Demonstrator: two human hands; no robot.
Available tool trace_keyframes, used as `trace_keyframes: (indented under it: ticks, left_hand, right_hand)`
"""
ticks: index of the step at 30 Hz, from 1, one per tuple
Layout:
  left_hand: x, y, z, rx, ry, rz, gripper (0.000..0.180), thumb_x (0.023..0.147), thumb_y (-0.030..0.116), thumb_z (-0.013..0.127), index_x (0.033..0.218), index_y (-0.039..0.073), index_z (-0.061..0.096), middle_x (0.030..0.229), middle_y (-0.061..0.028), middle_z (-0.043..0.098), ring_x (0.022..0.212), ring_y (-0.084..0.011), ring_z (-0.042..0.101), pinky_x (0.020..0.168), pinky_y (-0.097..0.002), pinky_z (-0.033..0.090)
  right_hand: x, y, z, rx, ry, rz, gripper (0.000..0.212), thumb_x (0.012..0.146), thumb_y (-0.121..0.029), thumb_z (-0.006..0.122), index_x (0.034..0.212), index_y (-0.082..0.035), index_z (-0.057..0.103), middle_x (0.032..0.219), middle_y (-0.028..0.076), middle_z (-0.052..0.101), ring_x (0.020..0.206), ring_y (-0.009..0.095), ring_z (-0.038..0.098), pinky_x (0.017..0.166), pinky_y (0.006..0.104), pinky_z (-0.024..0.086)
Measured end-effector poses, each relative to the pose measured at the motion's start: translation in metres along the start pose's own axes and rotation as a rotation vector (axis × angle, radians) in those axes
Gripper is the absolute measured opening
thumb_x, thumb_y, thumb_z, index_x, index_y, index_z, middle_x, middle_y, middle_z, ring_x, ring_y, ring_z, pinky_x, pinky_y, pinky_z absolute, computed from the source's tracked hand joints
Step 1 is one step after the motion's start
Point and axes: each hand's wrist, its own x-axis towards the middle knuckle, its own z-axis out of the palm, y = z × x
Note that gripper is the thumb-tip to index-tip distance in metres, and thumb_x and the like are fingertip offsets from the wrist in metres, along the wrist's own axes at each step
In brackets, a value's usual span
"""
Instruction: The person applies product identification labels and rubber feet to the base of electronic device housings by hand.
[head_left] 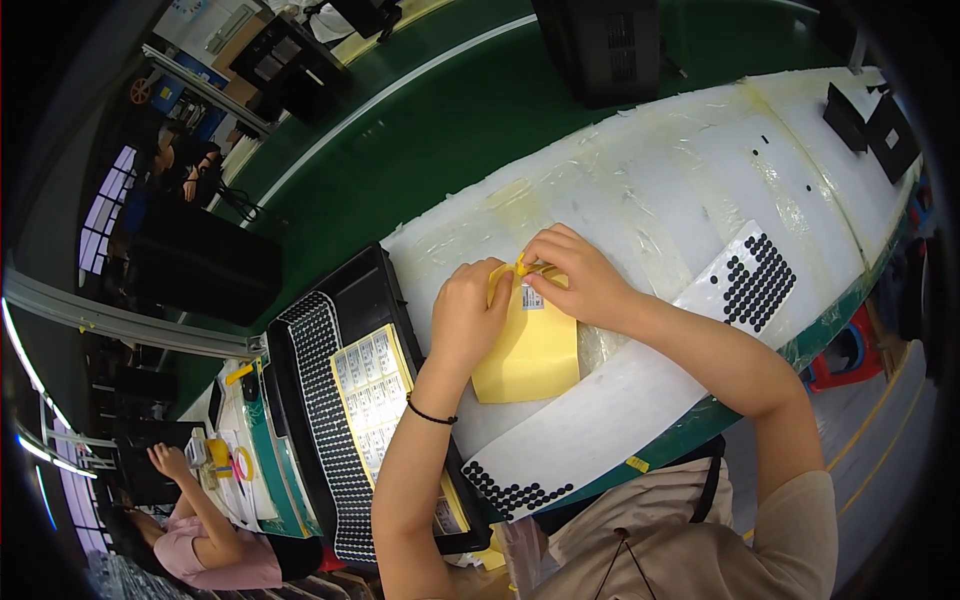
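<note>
A yellow paper sheet (530, 360) lies in front of me on the white, film-covered table (640, 190). My left hand (468, 308) is closed on its far left corner, thumb on top. At the far edge, close beside the left fingertips, my right hand (577, 275) pinches the same sheet, where a bit of yellow is folded or raised. Just below those fingertips a small white printed label (532, 297) shows on the sheet, partly covered by the right hand. Whether the fingers also hold something smaller cannot be made out.
Under my right forearm runs a white strip (590, 410) with black round pads (765, 285) at both ends. Left of me, a black tray (385, 268) holds a dotted sheet (325, 400) and label sheets (370, 390). Black folded parts (890, 138) stand far right. Another person (215, 540) sits at left.
</note>
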Motion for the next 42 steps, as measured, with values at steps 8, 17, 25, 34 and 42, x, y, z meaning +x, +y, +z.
trace_keyframes:
  ticks: [8,17,25,34,42]
  left_hand:
    - [-0.0004,-0.002,0.0012,0.002,-0.009,-0.011,0.013,0.088,0.014,0.06,0.089,0.003,0.065,0.081,-0.0156,0.065,0.08,-0.034,0.061,0.07,-0.0433,0.048]
    - [-0.0009,-0.003,0.002,0.016,0.002,0.01,0.012,0.088,0.014,0.06,0.089,0.003,0.065,0.082,-0.0155,0.065,0.081,-0.0342,0.061,0.071,-0.0432,0.049]
    - [-0.0007,-0.0041,0.003,0.015,-0.002,0.004,0.012,0.087,0.013,0.06,0.089,0.002,0.065,0.083,-0.0155,0.065,0.081,-0.0341,0.061,0.072,-0.0435,0.049]
    - [-0.0014,-0.0055,0.0033,0.017,0.003,0.017,0.011,0.086,0.012,0.06,0.088,0.002,0.065,0.082,-0.0154,0.065,0.081,-0.0343,0.061,0.071,-0.0436,0.048]
    - [-0.0009,-0.0044,0.0037,0.032,0.002,0.01,0.011,0.087,0.012,0.06,0.088,0.002,0.064,0.081,-0.0152,0.065,0.08,-0.0342,0.061,0.071,-0.0436,0.049]
  right_hand:
    - [-0.0005,0.0003,0.0001,0.034,-0.014,0.006,0.014,0.081,-0.002,0.066,0.091,0.0,0.057,0.093,0.012,0.06,0.095,0.028,0.055,0.078,0.0342,0.049]
    - [-0.0023,-0.0019,-0.0006,0.1,-0.057,0.096,0.013,0.085,-0.001,0.063,0.097,0.002,0.058,0.1,0.013,0.055,0.087,0.023,0.065,0.079,0.0296,0.053]
    - [-0.0033,-0.0002,0.0026,0.142,-0.02,0.122,0.01,0.084,-0.007,0.063,0.093,-0.003,0.06,0.093,0.013,0.061,0.088,0.027,0.063,0.078,0.0347,0.051]
    - [-0.0036,-0.0009,0.0026,0.122,-0.025,0.108,0.01,0.085,-0.008,0.062,0.093,-0.003,0.06,0.093,0.013,0.06,0.088,0.027,0.063,0.078,0.0346,0.051]
    - [-0.0035,-0.0016,-0.0003,0.099,-0.095,0.13,0.015,0.085,-0.003,0.064,0.099,0.001,0.058,0.1,0.014,0.057,0.09,0.026,0.066,0.081,0.0311,0.051]
